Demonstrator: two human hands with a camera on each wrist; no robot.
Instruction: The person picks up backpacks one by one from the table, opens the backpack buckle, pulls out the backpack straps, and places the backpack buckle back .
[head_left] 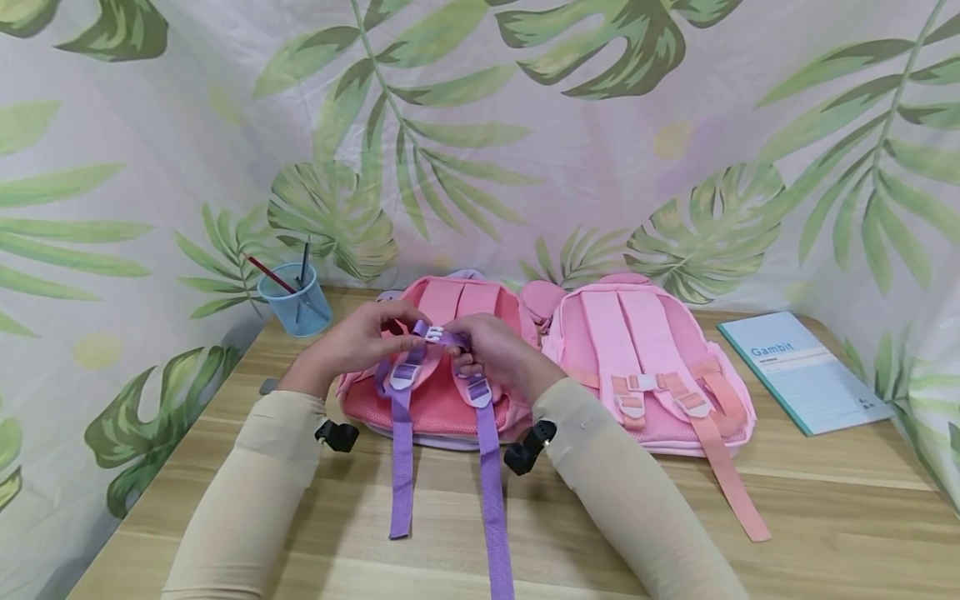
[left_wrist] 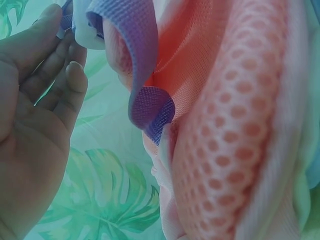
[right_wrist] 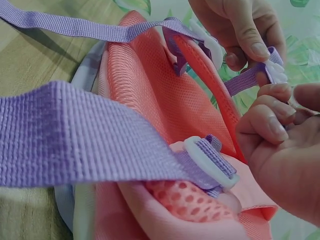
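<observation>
A wood-grain desk (head_left: pixel 600 525) carries a coral-pink mesh backpack (head_left: pixel 444 408) and, right of it, a light-pink fabric backpack (head_left: pixel 632 329). The left hand (head_left: pixel 363 337) and right hand (head_left: pixel 493 346) each pinch the purple webbing chest strap (right_wrist: pixel 243 81) beside its white plastic buckle (head_left: pixel 433 335); whether it's latched I cannot tell. The neighbour's white clip (head_left: pixel 642 382) looks already joined.

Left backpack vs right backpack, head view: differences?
The left backpack has purple webbing, the right backpack peach-orange. The left backpack's back panel is coral, the right backpack's paler pink. The left backpack's chest strap is held; the right backpack's is not. Both have white buckles and shoulder straps.
</observation>
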